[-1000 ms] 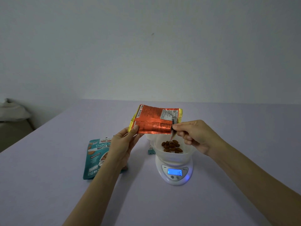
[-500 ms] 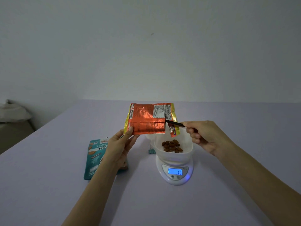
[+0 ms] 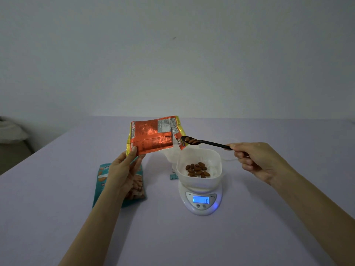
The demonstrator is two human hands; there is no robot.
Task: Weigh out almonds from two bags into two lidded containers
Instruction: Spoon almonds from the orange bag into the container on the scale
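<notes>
Slim black plastic spoon (image 3: 211,144) is coming out of the shiny orange foil bag (image 3: 151,138) carrying almonds (image 3: 191,141), right grip (image 3: 257,160) pinching it, left grip (image 3: 123,169) clamping the bag.

orange-yellow foil bag (image 3: 151,137) | teal bag (image 3: 101,181) | black spoon (image 3: 209,143) | white scale (image 3: 201,202), blue display (image 3: 201,199) | lilac table (image 3: 57,189)

1. One head-worn camera looks forward and down across the table (image 3: 57,217), from its near edge toward the far edge and the wall (image 3: 172,54) behind.
2. It sits close, with the left hand (image 3: 123,171) and right hand (image 3: 261,160) reaching in from below.
3. The wide lens also takes in the table's left edge.
</notes>
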